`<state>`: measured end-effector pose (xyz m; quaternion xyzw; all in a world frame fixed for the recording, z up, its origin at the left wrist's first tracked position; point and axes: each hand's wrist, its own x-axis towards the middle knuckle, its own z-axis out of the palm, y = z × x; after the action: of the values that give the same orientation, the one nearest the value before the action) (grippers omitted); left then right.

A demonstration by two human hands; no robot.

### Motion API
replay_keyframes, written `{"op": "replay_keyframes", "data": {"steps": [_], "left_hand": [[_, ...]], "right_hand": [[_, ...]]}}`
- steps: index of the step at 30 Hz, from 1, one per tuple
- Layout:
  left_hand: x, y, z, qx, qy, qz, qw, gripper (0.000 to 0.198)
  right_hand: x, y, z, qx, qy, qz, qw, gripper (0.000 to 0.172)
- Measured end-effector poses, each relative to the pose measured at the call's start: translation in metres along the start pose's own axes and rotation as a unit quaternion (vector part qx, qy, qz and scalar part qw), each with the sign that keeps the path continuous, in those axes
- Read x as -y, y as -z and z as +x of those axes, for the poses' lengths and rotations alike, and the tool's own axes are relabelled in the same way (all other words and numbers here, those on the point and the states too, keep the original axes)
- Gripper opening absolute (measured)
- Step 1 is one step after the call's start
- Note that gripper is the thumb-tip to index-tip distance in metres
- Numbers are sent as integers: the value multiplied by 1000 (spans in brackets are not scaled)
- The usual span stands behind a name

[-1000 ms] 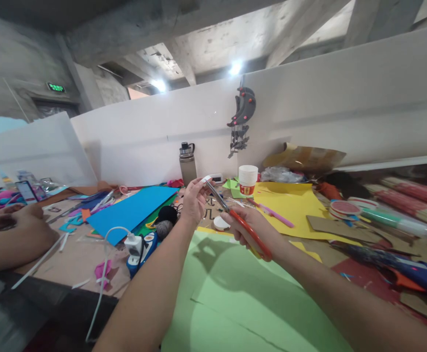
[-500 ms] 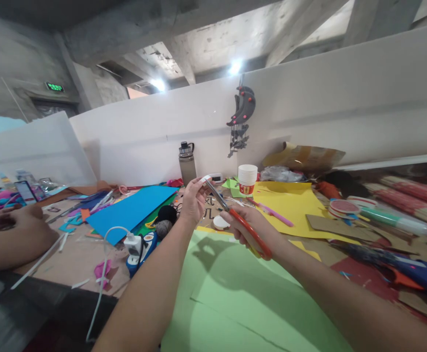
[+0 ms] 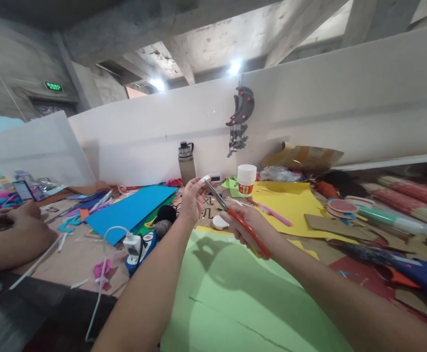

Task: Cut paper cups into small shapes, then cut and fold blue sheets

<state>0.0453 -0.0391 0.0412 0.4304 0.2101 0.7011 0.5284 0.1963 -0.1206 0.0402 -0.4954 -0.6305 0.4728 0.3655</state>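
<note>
My left hand pinches a white strip, my right hand grips the red scissors, blade tips at the strip; I judge the cut barely begun

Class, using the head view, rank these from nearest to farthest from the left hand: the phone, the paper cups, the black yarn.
1. The black yarn: just left of the left hand, which pinches a white strip.
2. The paper cups: to its right, further back.
3. The phone: at the far left.
</note>
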Motion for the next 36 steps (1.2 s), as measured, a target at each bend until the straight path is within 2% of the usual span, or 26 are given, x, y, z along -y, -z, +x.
{"op": "replay_keyframes", "data": {"steps": [8, 12, 19, 23, 28, 36], "left_hand": [[4, 8, 4, 3, 1, -8, 1000, 26], [6, 10, 4, -3, 1, -17, 1000, 25], [2, 13, 6, -17, -5, -83, 996, 20], [-2, 17, 6, 6, 15, -124, 992, 26], [-5, 11, 0, 18, 43, -98, 994, 28], [-5, 9, -1, 22, 42, -78, 996, 30]], "right_hand": [[0, 2, 1, 14, 1, -5, 1000, 34], [2, 1, -2, 0, 11, -8, 1000, 33], [-4, 5, 4, 20, 133, -42, 990, 34], [-1, 4, -2, 33, 104, -16, 994, 37], [9, 3, -16, 32, 85, 1, 996, 38], [9, 4, -15, 29, 42, 5, 999, 33]]}}
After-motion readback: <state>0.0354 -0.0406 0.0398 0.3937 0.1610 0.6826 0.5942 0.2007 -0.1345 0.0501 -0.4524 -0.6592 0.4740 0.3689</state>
